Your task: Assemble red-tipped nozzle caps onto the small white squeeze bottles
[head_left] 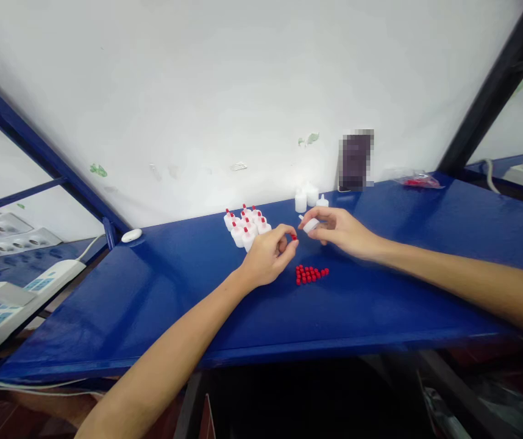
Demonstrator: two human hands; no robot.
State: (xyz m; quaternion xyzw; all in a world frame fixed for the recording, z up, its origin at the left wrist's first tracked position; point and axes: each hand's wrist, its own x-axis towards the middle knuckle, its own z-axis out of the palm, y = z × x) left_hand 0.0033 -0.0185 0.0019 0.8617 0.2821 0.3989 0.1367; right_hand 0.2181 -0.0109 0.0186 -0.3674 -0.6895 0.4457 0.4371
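White wall point(220, 103) behind blue worktop point(124, 292). Between its front and back edges, left hand point(268, 253) pinches red cap point(294, 236), right hand point(341, 230) holds tilted white bottle point(311, 226). I'd line cap up squarely with nozzle point(301, 217).

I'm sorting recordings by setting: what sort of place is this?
Probably an indoor desk space, perhaps in a dormitory or small workroom: a glossy blue desk stands against a scuffed white wall, with a long white plastic power strip at the left.
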